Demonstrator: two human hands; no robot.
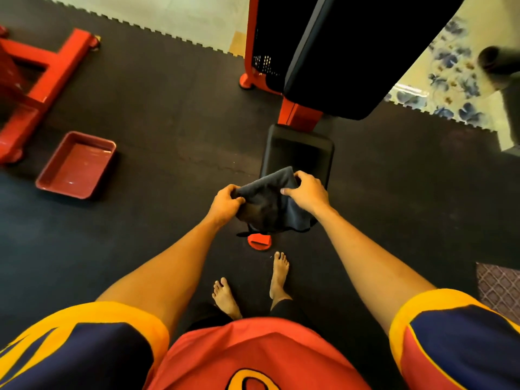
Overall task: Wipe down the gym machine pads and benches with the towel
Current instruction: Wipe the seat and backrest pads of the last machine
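Observation:
A dark grey towel [270,201] is stretched between both hands in the middle of the view. My left hand [226,204] grips its left edge and my right hand [306,191] grips its right edge. Right behind the towel is the machine's small black seat pad [298,149], its near part hidden by the cloth. Above it rises the long black back pad [351,52] on a red frame [298,114]. Whether the towel touches the seat pad I cannot tell.
A shallow red tray [76,164] lies on the black rubber floor mat [168,122] to the left, beside another machine's red frame [42,85]. A red machine foot [259,242] sits just ahead of my bare feet. A blurred black roller [498,63] juts in at right.

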